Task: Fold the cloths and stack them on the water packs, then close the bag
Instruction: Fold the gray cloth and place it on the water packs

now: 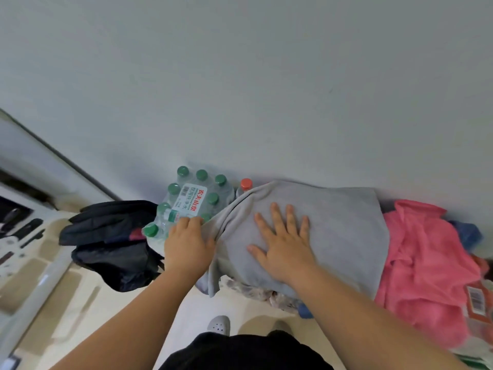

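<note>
Your right grip [282,244] lies flat, fingers spread, pressing the grey cloth [341,222] draped over packs by the wall. Your left grip [188,244] curls round the cloth's left edge, touching the green-capped water pack [192,201]. Pink cloth [421,263] abuts the right edge. Bag [112,236] sits left of the pack; open floor [186,311] lies nearer you.
</note>
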